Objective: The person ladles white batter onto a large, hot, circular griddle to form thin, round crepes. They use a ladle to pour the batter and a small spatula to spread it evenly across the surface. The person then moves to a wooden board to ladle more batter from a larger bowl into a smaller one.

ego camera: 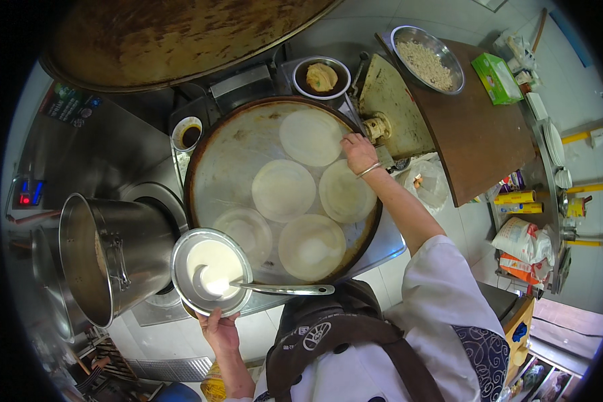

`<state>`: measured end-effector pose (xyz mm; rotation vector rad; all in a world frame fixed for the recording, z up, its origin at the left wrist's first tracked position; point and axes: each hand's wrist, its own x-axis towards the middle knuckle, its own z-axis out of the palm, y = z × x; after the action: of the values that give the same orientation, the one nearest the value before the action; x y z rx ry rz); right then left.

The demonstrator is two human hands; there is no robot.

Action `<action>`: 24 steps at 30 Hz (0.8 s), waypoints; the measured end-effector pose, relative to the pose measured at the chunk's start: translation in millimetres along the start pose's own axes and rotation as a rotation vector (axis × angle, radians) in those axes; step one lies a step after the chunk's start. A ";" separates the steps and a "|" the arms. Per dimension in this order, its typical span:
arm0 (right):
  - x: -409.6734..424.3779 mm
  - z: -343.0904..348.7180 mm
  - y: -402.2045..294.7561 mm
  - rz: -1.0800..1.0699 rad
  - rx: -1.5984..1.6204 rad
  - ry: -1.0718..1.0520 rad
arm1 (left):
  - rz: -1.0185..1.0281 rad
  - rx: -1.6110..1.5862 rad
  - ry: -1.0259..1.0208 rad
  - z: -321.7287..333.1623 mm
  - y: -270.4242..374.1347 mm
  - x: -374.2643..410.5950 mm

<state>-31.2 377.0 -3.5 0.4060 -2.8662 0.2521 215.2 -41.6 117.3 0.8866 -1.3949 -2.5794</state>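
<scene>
My left hand point(219, 329) grips the rim of a steel bowl point(177, 269) from below. White batter point(211, 256) fills part of the bowl, and a metal ladle point(286, 289) rests in it with its handle pointing right. Several thin round batter sheets lie on a large round griddle point(231, 166). Over the griddle's right side, the bent fingers of my right hand point(359, 152) meet the edge of the farthest sheet point(309, 138); whether they pinch it is hidden. The two nearest sheets, left point(243, 236) and right point(311, 246), have paler centres.
A tall steel pot point(135, 251) stands left of the griddle. Behind it are a cup of dark sauce point(188, 134) and a bowl holding yellowish paste point(322, 78). The griddle's raised lid point(181, 40) hangs above. A brown table point(482, 130) at right bears a basin of chopped food point(427, 63).
</scene>
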 end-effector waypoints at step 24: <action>-90.7 -21.2 -74.3 -0.046 0.047 0.037 | 0.008 -0.047 -0.048 6.5 4.1 -3.7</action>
<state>79.7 333.8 3.8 0.4703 -2.8154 0.3161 214.0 -38.0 125.0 0.8158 -1.3403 -2.6329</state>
